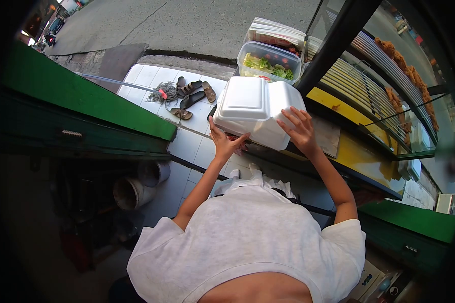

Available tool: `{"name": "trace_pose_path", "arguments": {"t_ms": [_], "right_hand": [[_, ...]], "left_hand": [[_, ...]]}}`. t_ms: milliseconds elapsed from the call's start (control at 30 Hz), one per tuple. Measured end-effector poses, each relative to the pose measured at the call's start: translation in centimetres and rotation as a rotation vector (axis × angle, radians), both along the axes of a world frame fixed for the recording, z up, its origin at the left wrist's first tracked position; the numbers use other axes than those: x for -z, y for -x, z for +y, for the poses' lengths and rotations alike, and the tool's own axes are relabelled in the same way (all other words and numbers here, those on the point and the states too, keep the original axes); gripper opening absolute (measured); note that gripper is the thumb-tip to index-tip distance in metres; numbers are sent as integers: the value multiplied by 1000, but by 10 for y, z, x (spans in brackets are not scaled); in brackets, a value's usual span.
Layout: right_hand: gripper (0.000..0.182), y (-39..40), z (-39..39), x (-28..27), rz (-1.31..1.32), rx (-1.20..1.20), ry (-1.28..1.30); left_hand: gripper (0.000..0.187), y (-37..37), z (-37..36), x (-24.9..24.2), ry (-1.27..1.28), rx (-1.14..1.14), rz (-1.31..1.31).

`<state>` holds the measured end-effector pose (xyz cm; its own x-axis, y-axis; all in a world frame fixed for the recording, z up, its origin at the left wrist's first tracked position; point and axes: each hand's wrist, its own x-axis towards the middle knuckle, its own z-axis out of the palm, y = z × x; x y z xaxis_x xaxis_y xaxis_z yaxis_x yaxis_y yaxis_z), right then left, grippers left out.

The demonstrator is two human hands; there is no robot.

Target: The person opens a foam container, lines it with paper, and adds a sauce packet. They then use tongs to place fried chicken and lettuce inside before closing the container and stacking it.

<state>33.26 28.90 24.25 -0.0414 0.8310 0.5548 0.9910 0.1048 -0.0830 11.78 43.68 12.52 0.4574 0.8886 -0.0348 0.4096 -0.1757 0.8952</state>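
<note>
A white foam food box (242, 103) is in front of me, its lid lying over the base. My left hand (226, 141) grips the box's near left edge, thumb and fingers spread along it. On the right side, my right hand (299, 130) rests its fingers on the lid near the corner, with the thumb hidden. Just behind the box stands a clear plastic tub (269, 63) with green lettuce and some red pieces in it.
Stacked paper (275, 33) lies behind the tub. A glass case (369, 81) with fried food on racks stands right. Sandals (192, 93) and a mop (164, 93) are on white tiles. Buckets (129, 193) stand lower left, below a green panel (86, 96).
</note>
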Motion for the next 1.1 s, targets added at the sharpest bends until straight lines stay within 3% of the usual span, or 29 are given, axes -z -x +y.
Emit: {"name": "trace_pose_path", "arguments": {"t_ms": [167,233,267,333,400,467,500,567,667,800,867,900,1000,1067,1100], "right_hand": [[38,-1,-1,-41,-8,-41,-108],[40,7,3,-59,235,64,-216],[40,12,5,-63,232,67,-217],[47,22,12,-70,715,184,-325],[50,32,17,-74,743,208,-317],[53,42,20,-63,1265,248,-384],[53,47,22,-60,1261,250,-391],[55,58,24,-54,1597,272,-398],[59,70,21,-27,1790,307,-395],[61,81,13,2,1971,343,-351],[61,90,8,5,1937,396,-345],[59,96,7,2,1797,384,-347],[48,91,-6,9,1582,377,-325],[38,67,-27,24,1375,461,-180],[32,60,-34,21,1285,513,-251]], "left_hand": [[142,-1,0,-3,18,10,-34],[140,0,1,-3,-7,8,-5],[140,2,3,-3,-7,11,-8],[136,4,11,-22,-126,25,-19],[128,9,22,-41,-163,50,-8],[118,12,35,-60,-162,90,-298],[109,13,39,-72,-128,107,-408],[107,14,50,-85,-133,174,-435],[103,11,65,-93,-256,320,-407],[87,3,63,-109,-20,454,-272],[72,-4,66,-98,87,515,-437],[67,-5,63,-101,75,496,-455],[62,-3,59,-106,15,489,-453],[58,-3,62,-102,-49,477,-469],[58,-2,63,-103,-45,457,-472]]}}
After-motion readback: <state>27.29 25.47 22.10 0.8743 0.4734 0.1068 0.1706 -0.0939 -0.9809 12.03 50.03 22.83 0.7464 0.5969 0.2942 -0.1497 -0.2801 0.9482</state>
